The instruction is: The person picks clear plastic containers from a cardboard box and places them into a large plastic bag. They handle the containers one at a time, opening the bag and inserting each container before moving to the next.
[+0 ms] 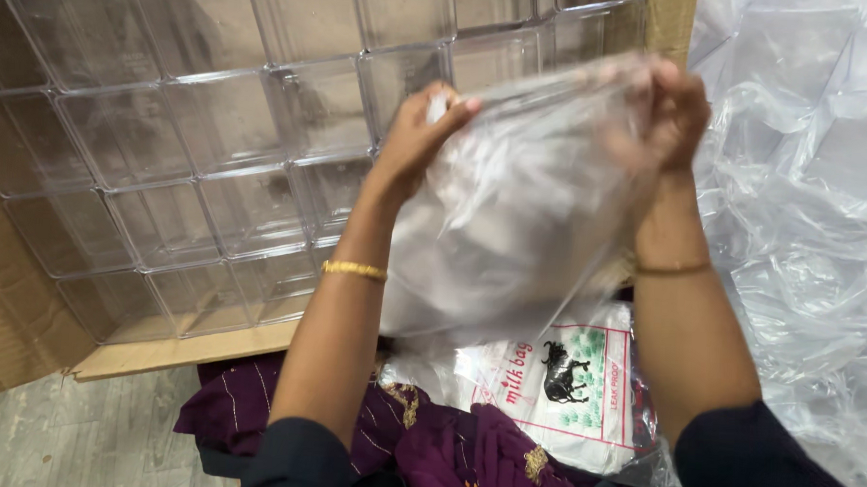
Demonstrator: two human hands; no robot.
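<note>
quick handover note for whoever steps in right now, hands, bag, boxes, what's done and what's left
Left hand: pinching the top edge of the clear plastic bag, fingers closed on it.
Right hand: gripping the same top edge on the other side, seen partly through the film.
The bag is held up in front of the cardboard carton, which holds rows of clear plastic boxes.
A printed packet of bags lies on the lap below; loose plastic sheeting sits to the right.
Done: one bag taken in hand. Left: the bag mouth looks not yet open; the boxes remain in the carton.
</note>
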